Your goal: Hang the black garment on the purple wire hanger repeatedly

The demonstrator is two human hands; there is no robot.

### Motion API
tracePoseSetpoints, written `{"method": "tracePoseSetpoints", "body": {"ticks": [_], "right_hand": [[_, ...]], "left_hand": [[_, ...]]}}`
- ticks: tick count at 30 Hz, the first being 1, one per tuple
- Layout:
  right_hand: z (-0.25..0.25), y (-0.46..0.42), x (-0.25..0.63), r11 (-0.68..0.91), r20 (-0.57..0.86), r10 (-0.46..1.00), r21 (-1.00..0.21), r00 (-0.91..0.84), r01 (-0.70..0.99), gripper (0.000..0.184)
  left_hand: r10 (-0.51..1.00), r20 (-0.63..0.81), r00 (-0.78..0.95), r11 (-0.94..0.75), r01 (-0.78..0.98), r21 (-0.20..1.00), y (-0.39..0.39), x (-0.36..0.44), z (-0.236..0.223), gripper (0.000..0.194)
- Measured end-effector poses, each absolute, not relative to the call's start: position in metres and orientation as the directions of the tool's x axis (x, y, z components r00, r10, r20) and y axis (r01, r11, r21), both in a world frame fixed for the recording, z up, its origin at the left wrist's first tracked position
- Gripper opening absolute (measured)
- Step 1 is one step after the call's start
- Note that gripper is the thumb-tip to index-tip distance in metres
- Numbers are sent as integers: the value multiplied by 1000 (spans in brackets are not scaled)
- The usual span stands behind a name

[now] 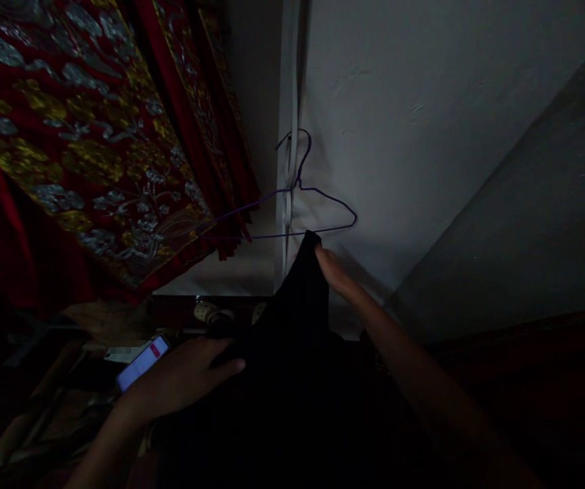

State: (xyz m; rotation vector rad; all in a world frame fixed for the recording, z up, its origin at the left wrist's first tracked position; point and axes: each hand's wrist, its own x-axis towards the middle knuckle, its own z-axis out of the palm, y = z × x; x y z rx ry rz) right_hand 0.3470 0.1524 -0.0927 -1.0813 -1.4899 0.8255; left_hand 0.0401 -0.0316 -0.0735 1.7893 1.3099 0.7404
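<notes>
A piece of black cloth (292, 401), probably a garment, spreads up from the bottom of the view to a narrow top. My right hand (332, 270) is closed on that top end, right by the lower bar of a thin purple wire hanger (346, 204). The hanger's hook rests on a small peg or nail at the wall. Lower left, my left hand (195, 370) grips the cloth's left edge between thumb and fingers. Darkness hides the fingertips and the folds of the cloth.
A red cloth with gold and silver sequins (93, 156) hangs at the left. Pale cables (294, 75) run down the wall (399, 102). Below are a light-coloured clog (211, 312) and a lit phone (142, 363), beside furniture too dark to make out.
</notes>
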Motion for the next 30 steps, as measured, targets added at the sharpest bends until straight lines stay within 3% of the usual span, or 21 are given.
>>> {"method": "tracePoseSetpoints", "body": {"ticks": [4,8,11,14,17,23,26,30], "right_hand": [[-87,152,350,525,542,840,-821,16,222,44],[-86,160,345,474,462,881,-852,-106,224,46],[-91,159,347,399,406,913,-880,-25,258,50],[-90,146,362,425,459,886,-859,63,286,47],[-83,127,383,465,519,850,-817,86,341,43],[-67,103,400,448,538,841,-758,66,473,44],[-64,95,398,449,539,840,-749,55,488,45],[-64,82,390,486,544,839,-749,-1,450,43]], "left_hand": [[961,72,266,-201,500,842,-19,36,-87,19],[973,85,213,-197,587,785,3,29,-99,21],[990,44,132,-124,690,713,19,20,-97,25],[992,-37,122,-66,738,672,30,8,-81,39],[987,-30,159,-92,705,703,41,0,-57,40],[943,180,281,-288,412,864,63,12,-26,20],[901,323,289,-422,419,804,63,23,-16,22],[790,561,247,-600,497,627,61,39,6,23]]}}
